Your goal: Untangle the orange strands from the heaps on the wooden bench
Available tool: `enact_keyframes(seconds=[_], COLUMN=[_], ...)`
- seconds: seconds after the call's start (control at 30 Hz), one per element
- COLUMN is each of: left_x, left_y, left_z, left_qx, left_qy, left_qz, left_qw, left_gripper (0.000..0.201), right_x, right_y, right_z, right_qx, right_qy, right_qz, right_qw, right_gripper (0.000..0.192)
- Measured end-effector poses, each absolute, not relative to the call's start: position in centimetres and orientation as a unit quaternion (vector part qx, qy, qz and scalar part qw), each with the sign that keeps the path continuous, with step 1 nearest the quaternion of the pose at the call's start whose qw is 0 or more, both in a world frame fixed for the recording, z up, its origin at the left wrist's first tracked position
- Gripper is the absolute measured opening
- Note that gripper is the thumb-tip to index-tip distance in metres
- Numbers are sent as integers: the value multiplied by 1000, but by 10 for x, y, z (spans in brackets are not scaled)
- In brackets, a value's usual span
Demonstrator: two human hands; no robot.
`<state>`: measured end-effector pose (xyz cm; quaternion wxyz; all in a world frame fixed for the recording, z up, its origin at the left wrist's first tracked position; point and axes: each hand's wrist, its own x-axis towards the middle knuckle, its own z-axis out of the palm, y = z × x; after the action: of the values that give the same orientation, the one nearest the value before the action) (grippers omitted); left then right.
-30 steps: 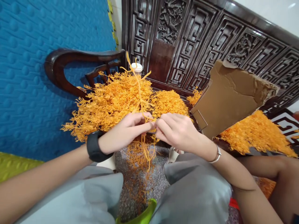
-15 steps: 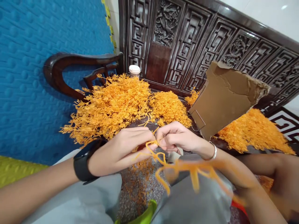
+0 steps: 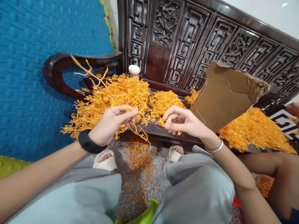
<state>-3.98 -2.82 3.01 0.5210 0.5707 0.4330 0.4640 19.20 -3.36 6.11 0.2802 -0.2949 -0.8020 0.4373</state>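
My left hand (image 3: pixel 114 118) is closed, thumb against fingers, around an orange branching sprig (image 3: pixel 92 73). One end of the sprig rises to the upper left. Thin orange twigs (image 3: pixel 140 133) also hang below this hand. My right hand (image 3: pixel 181 121) is apart from it, fingers loosely curled with a gap before the thumb and nothing visible in them. In front of the left hand lies a big pile of orange sprigs (image 3: pixel 126 90). A smaller orange heap (image 3: pixel 165 102) sits just beyond the right hand, on the dark wooden bench (image 3: pixel 161 130).
A cardboard sheet (image 3: pixel 229 93) leans on the bench at right, another orange pile (image 3: pixel 254 130) beside it. A white-lidded cup (image 3: pixel 134 70) stands by the carved backrest (image 3: pixel 158 62). Orange scraps (image 3: pixel 140 158) litter the floor between my feet. Another person's limb (image 3: pixel 261 168) shows at right.
My hands were together on the sprig and have separated. The left hand has swung the sprig from the lower right to the upper left; the right hand has let go and moved slightly right.
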Motion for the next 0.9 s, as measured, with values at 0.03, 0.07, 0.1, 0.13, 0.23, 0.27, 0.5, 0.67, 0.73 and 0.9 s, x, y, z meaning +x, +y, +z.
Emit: enact_keyframes(seconds=[0.03, 0.07, 0.1, 0.13, 0.23, 0.27, 0.5, 0.67, 0.73, 0.9], left_x=[-39, -39, -38, -37, -31, -28, -10, -6, -7, -12], left_y=[-25, -23, -21, -20, -21, -22, -27, -27, -26, -19], left_z=[28, 27, 26, 26, 26, 26, 24, 27, 28, 25], left_qx=[556, 545, 538, 537, 551, 561, 629, 614, 598, 575], left_qy=[445, 455, 462, 466, 461, 455, 393, 378, 384, 419], left_qz=[470, 473, 472, 468, 445, 436, 362, 375, 384, 408], left_qw=[521, 522, 523, 526, 535, 537, 565, 582, 589, 572], left_gripper=[21, 21, 21, 21, 22, 23, 24, 27, 25, 23], right_x=[190, 189, 188, 188, 187, 186, 173, 175, 178, 182], right_y=[-33, -33, -33, -32, -32, -32, -32, -31, -32, -34], right_z=[59, 58, 58, 59, 61, 61, 52, 52, 53, 52], right_qx=[-296, -296, -296, -298, -323, -333, -377, -383, -390, -396], right_qy=[-821, -839, -856, -869, -885, -885, -856, -846, -838, -818], right_qz=[427, 409, 385, 360, 298, 283, 228, 213, 214, 229], right_qw=[238, 203, 177, 160, 153, 160, 271, 305, 317, 349], right_gripper=[18, 16, 15, 15, 19, 21, 24, 15, 14, 13])
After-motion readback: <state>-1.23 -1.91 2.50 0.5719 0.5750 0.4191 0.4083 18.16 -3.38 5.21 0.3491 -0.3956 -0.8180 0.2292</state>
